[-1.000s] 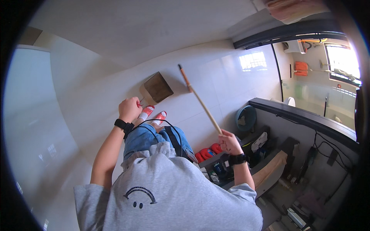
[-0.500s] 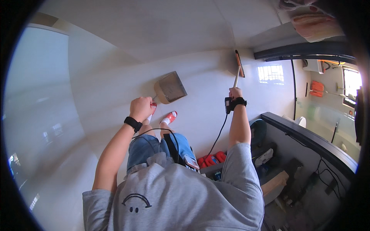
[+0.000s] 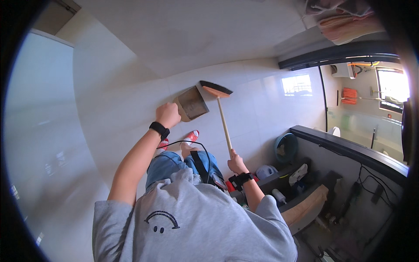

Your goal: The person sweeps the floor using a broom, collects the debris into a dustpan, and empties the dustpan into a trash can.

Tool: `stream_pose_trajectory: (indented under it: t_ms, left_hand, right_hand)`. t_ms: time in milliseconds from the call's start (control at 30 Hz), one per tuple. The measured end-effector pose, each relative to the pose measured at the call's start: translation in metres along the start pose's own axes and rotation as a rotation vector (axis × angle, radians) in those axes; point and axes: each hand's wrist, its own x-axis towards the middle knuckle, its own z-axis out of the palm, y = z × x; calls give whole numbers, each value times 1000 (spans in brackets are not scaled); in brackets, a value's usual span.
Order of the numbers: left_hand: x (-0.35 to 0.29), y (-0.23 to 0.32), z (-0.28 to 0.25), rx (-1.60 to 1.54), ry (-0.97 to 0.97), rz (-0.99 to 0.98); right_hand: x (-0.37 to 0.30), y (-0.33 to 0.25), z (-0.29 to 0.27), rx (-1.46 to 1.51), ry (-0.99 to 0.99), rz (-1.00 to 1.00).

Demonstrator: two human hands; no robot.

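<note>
My left hand (image 3: 168, 115) is closed around the handle of a brownish dustpan (image 3: 192, 104), which faces right just past my feet. Most of that handle is hidden behind the fist. Lower right, my right hand (image 3: 237, 162) grips the pale stick of a broom (image 3: 224, 122). The broom head (image 3: 216, 89), orange with dark bristles, is on the floor close to the dustpan's open edge, a small gap apart. Any dirt between them is too small to make out.
A blue-green bucket (image 3: 286, 147) stands right of me, beside a cluttered low shelf (image 3: 301, 205). A dark-framed doorway sill (image 3: 345, 146) leads to a bathroom with an orange mop head (image 3: 349, 95). A wall (image 3: 209, 35) rises ahead; cloths (image 3: 349, 26) hang top right.
The broom has swept left from near the doorway to the dustpan, and my right hand has come back closer to my body. My left hand and the dustpan have shifted slightly.
</note>
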Motion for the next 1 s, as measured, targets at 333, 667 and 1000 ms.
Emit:
stream_pose_trajectory:
  t_ms: [333, 667, 1000]
  left_hand:
    - [-73, -56, -2, -79, -86, -59]
    - [-153, -128, -3, -210, -119, -206]
    - [-174, -162, 23, -156, -8, -180]
  right_hand:
    - [-97, -76, -96, 1006, -63, 316]
    - [65, -102, -22, 745, 59, 267]
    - [-51, -112, 74, 123, -54, 53]
